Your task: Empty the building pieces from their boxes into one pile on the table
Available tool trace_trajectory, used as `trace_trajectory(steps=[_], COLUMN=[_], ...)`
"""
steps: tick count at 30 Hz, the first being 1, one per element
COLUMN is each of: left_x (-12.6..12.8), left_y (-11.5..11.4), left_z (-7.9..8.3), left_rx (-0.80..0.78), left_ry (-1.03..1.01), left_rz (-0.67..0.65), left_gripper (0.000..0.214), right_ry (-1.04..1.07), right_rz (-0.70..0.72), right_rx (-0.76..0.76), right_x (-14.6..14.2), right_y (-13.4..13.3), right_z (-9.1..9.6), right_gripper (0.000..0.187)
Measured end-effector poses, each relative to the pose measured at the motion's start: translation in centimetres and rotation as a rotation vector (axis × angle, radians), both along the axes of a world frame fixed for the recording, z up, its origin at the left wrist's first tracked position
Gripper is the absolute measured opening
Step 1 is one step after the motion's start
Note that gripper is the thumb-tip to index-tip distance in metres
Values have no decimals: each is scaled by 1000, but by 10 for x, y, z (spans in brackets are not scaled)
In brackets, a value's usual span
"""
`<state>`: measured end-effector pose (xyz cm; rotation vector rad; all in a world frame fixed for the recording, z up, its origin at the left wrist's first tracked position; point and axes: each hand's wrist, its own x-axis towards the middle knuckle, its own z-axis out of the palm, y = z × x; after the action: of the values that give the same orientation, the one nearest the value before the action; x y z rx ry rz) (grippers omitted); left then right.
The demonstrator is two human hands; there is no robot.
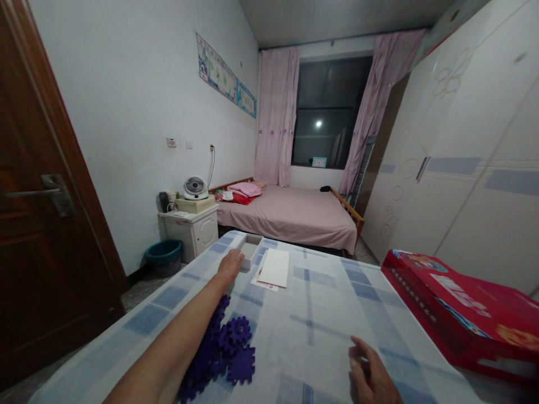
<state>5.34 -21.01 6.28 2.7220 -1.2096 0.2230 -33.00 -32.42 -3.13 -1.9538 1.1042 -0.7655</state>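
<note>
My left hand [230, 264] reaches far across the table, and its fingers close on the near edge of a shallow white box [252, 251]. White paper sheets [274, 268] lie just right of the box. Several purple interlocking foam pieces [229, 350] lie in a heap under and beside my left forearm. My right hand [370, 373] rests low on the blue-and-white checked tablecloth [320, 314] near the front edge, with its fingers curled in. I see nothing in it.
A large flat red carton [458, 303] lies on the table's right side. Beyond the table are a pink bed [295, 216], a white nightstand [191, 230] with a small fan, and a teal basin [164, 253]. A brown door [37, 224] stands left and a white wardrobe [463, 168] right.
</note>
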Motion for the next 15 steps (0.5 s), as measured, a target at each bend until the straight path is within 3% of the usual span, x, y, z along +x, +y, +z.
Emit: trace_trajectory(steps=[3,6,9,11,13,15], left_x=[-19,-78,-154,-191,-211,-217], left_y=[-4,-2,22,47,68,83], left_z=[9,2,-24,-46,-66,-80], left_rx=[-33,-30,-55,-122,-172,-253], left_ry=[-40,-39,-14,-36,-72,-133], left_rz=[-37,-249,-637,-800,-910,-940], left_gripper=[40,40,41,42,55,57], right_ry=[8,-4,-1,52,180,351], right_rz=[-60,-90,-55,-36,-107,-263], right_rx=[-52,-81,-131,-290,-525,-728], right_x=[5,11,3,-18,-52,-92], right_y=[10,20,28,32,34,36], right_z=[5,12,28,45,60,68], right_gripper=[53,51,47,43,40,39])
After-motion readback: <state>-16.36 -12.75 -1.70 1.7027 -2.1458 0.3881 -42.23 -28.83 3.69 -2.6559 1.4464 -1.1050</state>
